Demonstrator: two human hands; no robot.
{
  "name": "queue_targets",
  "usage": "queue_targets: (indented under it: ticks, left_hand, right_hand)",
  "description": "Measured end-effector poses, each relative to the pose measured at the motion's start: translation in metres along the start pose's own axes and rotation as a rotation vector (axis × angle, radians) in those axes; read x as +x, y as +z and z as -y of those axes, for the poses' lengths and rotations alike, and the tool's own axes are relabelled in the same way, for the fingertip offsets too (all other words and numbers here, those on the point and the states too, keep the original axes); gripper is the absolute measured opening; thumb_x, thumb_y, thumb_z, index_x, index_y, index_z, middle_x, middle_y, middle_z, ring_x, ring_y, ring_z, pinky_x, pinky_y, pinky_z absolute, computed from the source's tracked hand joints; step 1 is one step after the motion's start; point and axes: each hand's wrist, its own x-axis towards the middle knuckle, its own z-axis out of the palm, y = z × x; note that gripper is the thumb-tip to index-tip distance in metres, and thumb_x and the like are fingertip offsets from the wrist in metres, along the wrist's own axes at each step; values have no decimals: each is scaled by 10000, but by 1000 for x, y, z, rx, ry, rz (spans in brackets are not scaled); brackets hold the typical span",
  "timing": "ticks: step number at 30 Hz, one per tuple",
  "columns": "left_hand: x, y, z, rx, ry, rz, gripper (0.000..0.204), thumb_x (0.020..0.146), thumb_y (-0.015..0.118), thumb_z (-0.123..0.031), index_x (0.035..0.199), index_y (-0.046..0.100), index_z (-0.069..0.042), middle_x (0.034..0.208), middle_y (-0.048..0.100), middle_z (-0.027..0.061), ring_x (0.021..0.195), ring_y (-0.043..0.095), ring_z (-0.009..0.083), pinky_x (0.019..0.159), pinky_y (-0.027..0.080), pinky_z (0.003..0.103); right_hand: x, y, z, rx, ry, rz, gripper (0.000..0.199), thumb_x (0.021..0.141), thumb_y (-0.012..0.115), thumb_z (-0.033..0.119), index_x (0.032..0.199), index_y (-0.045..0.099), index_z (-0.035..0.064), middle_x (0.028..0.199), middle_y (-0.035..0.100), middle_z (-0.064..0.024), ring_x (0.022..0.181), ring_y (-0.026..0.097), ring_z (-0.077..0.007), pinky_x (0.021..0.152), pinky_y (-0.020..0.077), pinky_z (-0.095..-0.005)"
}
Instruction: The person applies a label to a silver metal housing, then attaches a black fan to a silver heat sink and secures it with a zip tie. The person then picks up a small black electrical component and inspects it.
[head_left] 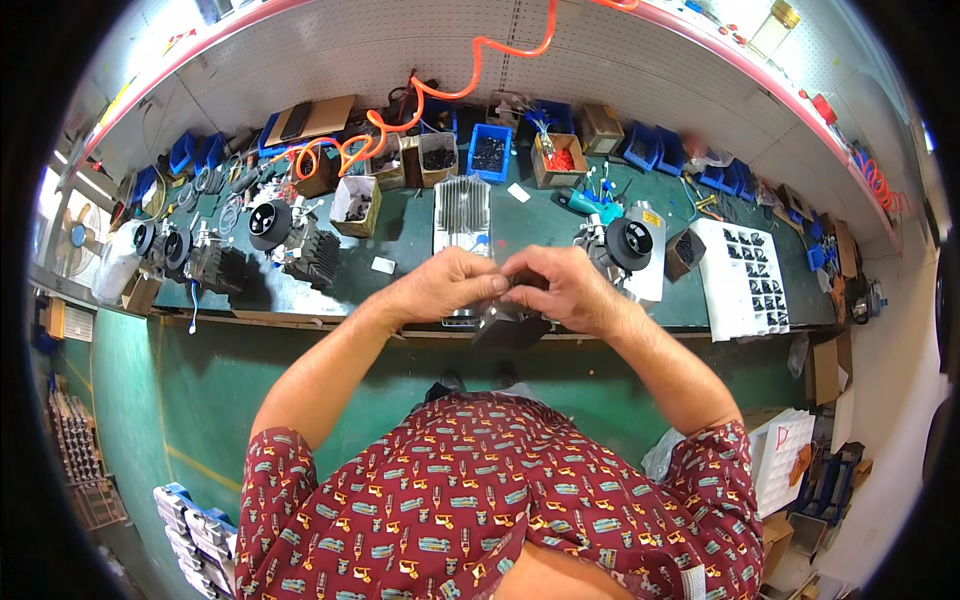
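Landmark: the dark grey blocky metal part point(508, 325), held in the air just in front of the green workbench edge point(300, 318).
Left hand point(450, 285): closed, fingers pinched on the top of the metal part, from its left side.
Right hand point(565, 290): closed too, fingertips meeting the left hand's over the same top spot; what small piece sits between them is hidden.
Doing it well: it seems a fine fitting job, so I judge it best to keep both wrists close, hold the part level, and press with fingertips only, not twisting the body of the part.
Feel of the part: matt, hard-edged, cast-looking metal, likely heavy for its size.
Just beyond the part: a silver ribbed aluminium heat sink point(461, 212) lying flat on the bench, with fine parallel fins.
Right of the part: a round black fan-like unit on a grey housing point(630, 243), and further right a white sheet with rows of small black pieces point(750, 280).
Left of the part: a black finned engine-like block point(312, 252) with a black round cap beside it.
Far behind the part: blue plastic bins point(489, 152) and brown cardboard boxes point(355, 203) of small parts, with a coiled orange air hose point(470, 75) across the white pegboard wall.
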Motion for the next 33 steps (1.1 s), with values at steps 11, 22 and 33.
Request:
queue_targets:
  ticks: [11,22,33]
  left_hand:
    - [-15,-36,-27,217,229,-49,295,1020,651,-275,945,693,7,834,623,42,819,538,157,782,458,331]
    - [-30,11,3,746,503,-322,859,642,949,-224,1392,571,-44,1336,598,192,1233,575,373,1042,473,449]
    - [-53,30,58,268,158,-438,604,786,837,-292,1268,599,-17,1109,582,136,1034,602,271,923,490,367]
  right_hand:
    - [8,-29,5,799,521,276,161,968,671,178,986,662,18,925,723,-50,813,680,-120,711,571,-274]
    - [-5,55,-35,1383,765,-178,155,983,642,169,1070,657,42,1000,706,-73,827,708,-186,733,621,-375]
    - [-15,133,-94,898,435,-52,319,1043,532,258,1184,672,9,1093,669,-68,987,636,-166,916,531,-342]
